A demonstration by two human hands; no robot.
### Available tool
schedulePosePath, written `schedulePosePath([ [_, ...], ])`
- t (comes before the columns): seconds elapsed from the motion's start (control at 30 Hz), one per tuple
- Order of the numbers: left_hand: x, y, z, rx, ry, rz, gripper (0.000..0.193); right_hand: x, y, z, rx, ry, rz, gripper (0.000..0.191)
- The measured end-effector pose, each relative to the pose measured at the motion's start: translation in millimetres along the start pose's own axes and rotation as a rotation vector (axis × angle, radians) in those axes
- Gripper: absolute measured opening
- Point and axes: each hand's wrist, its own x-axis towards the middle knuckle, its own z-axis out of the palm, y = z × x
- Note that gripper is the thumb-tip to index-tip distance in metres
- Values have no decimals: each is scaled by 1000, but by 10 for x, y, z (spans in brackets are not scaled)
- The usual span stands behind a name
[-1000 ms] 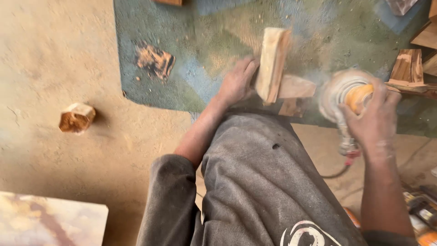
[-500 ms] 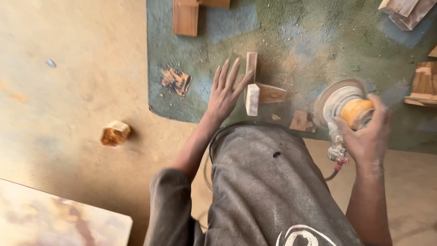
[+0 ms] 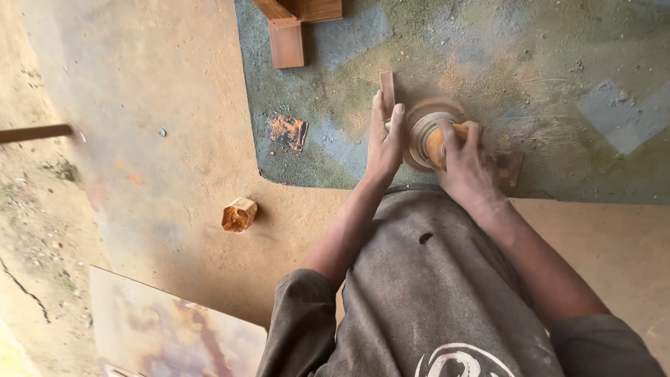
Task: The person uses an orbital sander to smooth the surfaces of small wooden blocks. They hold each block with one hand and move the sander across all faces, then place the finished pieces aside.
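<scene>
My left hand holds a narrow wooden piece upright on a dusty green-blue mat, fingers pressed along its side. My right hand grips an orange hand-held disc sander, whose round pad sits right beside the wooden piece and my left hand. The pad looks blurred. My grey-clad knee fills the lower middle of the head view.
Reddish wooden blocks lie at the mat's far edge. A torn sandpaper scrap lies left of my hands. A small faceted wooden block rests on the sandy floor. A flat board sits at lower left.
My right hand has brought the sander leftward to the wooden piece. My left hand, earlier spread open beside the piece, now clamps it. The view has shifted right.
</scene>
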Motion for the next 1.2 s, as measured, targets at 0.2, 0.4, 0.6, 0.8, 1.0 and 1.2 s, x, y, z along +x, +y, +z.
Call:
schedulePosePath([
  [0.2,41,-144,-101,136,-4,-56,79,221,-194,-19,-104,-1,5,74],
  [0.4,-3,-10,-89,-80,-49,-56,83,543,-322,-5,-33,80,50,74],
  [0.6,-11,34,-90,-57,13,-319,91,167,-299,-1,-170,98,-25,83],
  [0.8,-10,-37,-113,1,-49,-160,108,-54,-136,-33,-104,-104,99,74],
  [1.0,15,10,-126,87,-25,-124,107,296,210,-254,-131,53,213,87],
  [1.2,34,-100,-97,172,16,22,101,401,175,-253,-34,-1,216,88],
])
